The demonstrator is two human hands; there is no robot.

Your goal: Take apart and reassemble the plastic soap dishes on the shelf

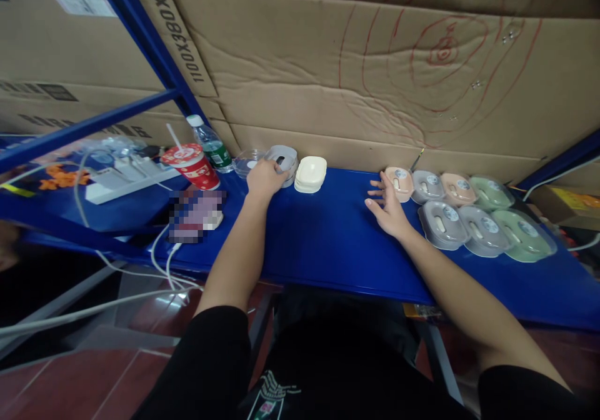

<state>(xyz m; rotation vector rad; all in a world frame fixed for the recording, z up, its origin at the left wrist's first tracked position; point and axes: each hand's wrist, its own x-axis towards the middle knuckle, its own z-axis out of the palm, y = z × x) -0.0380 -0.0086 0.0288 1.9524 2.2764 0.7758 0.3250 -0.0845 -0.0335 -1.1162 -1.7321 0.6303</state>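
My left hand [265,180] is at a stack of grey plastic container pieces [287,152], its fingers bent against the near left side. A dark oval spot shows on the top piece, and some fingertips are hidden. Just left of the stack are clear plastic lids [244,161]. To its right sits a short stack of cream container pieces [311,171]. My right hand [387,209] is open, fingers spread and palm turned inward, holding nothing. It is beside a closed peach container [401,189] with a clear lid and round label, overlapping its left edge; contact is unclear.
Several closed grey, peach and green containers [487,231] stand in two rows on the right of the blue table [328,251]. A red cup with straw [193,169], a water bottle [213,148], a pixelated object [194,217], cables and a power strip [126,179] are left. Cardboard [290,64] lines the back.
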